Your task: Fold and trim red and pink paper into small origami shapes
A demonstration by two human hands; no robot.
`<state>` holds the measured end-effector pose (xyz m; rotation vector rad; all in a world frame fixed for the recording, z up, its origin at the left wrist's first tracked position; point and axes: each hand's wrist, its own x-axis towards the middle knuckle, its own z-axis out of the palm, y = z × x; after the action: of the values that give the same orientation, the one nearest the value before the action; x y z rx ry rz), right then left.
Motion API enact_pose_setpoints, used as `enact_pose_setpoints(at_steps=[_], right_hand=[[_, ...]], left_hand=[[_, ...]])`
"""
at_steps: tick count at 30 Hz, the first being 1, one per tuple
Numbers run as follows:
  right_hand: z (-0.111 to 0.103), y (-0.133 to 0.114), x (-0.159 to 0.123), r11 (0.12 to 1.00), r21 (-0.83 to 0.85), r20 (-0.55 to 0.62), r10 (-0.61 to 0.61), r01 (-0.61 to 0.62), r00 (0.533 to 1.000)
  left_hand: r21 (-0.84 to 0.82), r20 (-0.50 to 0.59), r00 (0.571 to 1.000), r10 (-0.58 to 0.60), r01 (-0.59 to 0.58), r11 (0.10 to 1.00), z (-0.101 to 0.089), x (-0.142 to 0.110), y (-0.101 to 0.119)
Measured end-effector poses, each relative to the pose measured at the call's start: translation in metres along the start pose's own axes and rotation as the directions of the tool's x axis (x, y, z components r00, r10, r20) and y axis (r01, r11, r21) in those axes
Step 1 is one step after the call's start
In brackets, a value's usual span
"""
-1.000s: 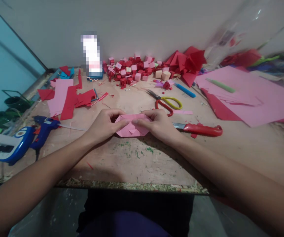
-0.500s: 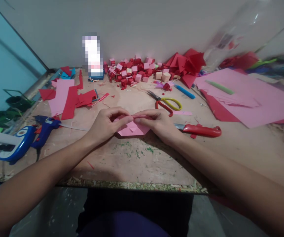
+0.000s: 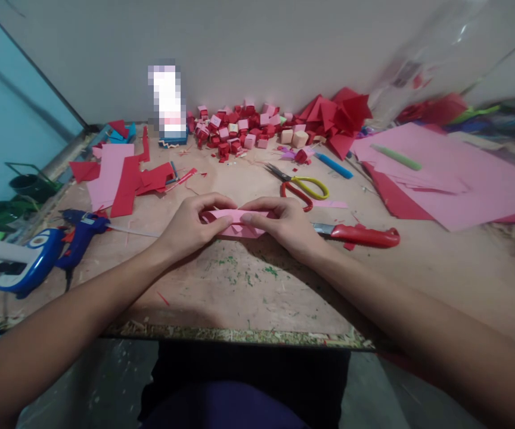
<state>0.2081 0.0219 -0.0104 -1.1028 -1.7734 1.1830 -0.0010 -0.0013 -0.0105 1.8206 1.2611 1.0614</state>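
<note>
A folded sheet of pink paper is pinched between both hands above the table's middle. My left hand grips its left end, thumb on the near side and fingers behind. On its right end my right hand is closed in the same way, the two thumbs close together. The fingertips behind the paper are hidden. Just beyond the right hand lie scissors with one yellow and one red handle. A red-handled cutter knife rests to the right of that hand.
Several small red and pink paper cubes are heaped along the wall beside a lit, blurred phone. Pink sheets lie at right, red and pink scraps at left. A blue glue gun sits near the left edge.
The pink paper has been bent further: its upper edge now curves up as a band, and less of the lower flap shows. Both hands keep nearly the same place.
</note>
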Motion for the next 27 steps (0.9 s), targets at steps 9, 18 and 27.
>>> enact_pose_setpoints(at_steps=[9,18,27], right_hand=[[0.0,0.01,0.002,0.984,0.145,-0.022,0.107,-0.102,0.994],[-0.003,0.012,0.004,0.992,0.089,-0.016,0.092,-0.09,0.996],[-0.004,0.009,0.003,0.999,0.008,0.005,0.048,-0.048,0.999]], left_hand=[[-0.265,0.007,0.989,-0.148,0.145,0.953,-0.005,0.006,-0.014],[-0.324,-0.089,0.975,-0.203,0.164,0.932,-0.008,0.01,-0.016],[-0.337,-0.099,0.972,-0.214,0.169,0.926,-0.005,0.008,-0.01]])
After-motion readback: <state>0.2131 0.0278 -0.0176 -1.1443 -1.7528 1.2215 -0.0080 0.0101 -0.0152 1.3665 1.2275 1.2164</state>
